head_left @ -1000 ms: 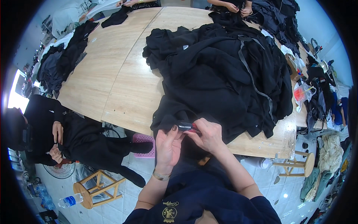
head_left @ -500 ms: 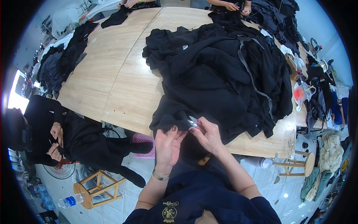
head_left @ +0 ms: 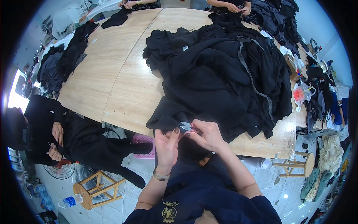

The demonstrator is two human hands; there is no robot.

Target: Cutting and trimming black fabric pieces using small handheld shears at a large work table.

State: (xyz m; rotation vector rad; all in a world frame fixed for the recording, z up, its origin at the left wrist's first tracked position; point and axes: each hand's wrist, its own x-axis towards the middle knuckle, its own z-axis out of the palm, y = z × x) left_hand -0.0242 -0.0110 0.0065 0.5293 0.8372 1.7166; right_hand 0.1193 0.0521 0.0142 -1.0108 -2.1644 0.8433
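A black garment [head_left: 164, 116] hangs over the near edge of the table, its edge pinched between the thumb and fingers of my left hand [head_left: 167, 146]. My right hand [head_left: 209, 136] is closed around small thread snips [head_left: 185, 127] with red handles. Their pointed metal blades lie against the black cloth, just above my left thumb. The blades look slightly apart; any thread between them is too small to make out. Beyond my hands, a large heap of black garments [head_left: 220, 74] spreads over the table, with a grey strip [head_left: 248, 67] lying across it.
The wooden table [head_left: 123, 82] carries another dark clothes pile [head_left: 63, 63] at far left. A seated co-worker [head_left: 44, 130] handles black cloth on the left; others work at the far edge. Wooden stools [head_left: 87, 196], a pink basket [head_left: 144, 155] and a plastic bottle [head_left: 71, 201] stand or lie below.
My right hand and the snips have shifted a little left, nearer my left thumb. The cloth edge at my left hand has moved slightly left.
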